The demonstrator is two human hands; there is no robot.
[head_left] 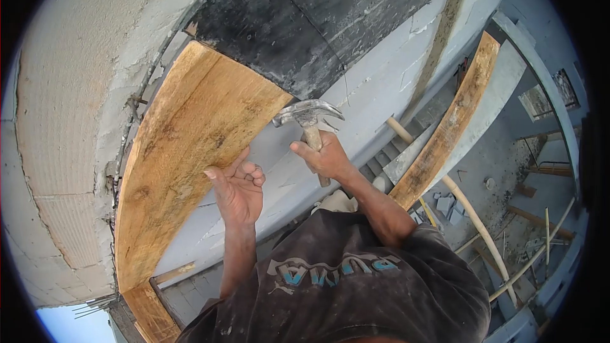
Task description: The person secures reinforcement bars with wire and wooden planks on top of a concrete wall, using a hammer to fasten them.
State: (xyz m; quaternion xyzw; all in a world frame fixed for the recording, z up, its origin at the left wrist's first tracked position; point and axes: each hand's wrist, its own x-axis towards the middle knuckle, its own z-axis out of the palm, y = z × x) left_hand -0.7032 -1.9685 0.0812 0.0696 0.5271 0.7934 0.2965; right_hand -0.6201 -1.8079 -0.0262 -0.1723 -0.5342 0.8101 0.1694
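My right hand is wrapped around the handle of a claw hammer. The metal head points up, close to the corner of a wide wooden board. By the board's lower edge is my left hand, palm showing, thumb and index finger stretched toward the wood and the other fingers loosely curled. It seems to touch the board, and I see nothing held in it. A dark, cement-stained panel meets the board's upper end.
A rough plastered wall runs along the left. On the right, a long narrow plank slants downward beside a grey sheet. Wooden poles and rubble lie lower down at right. A shorter board stands at lower left.
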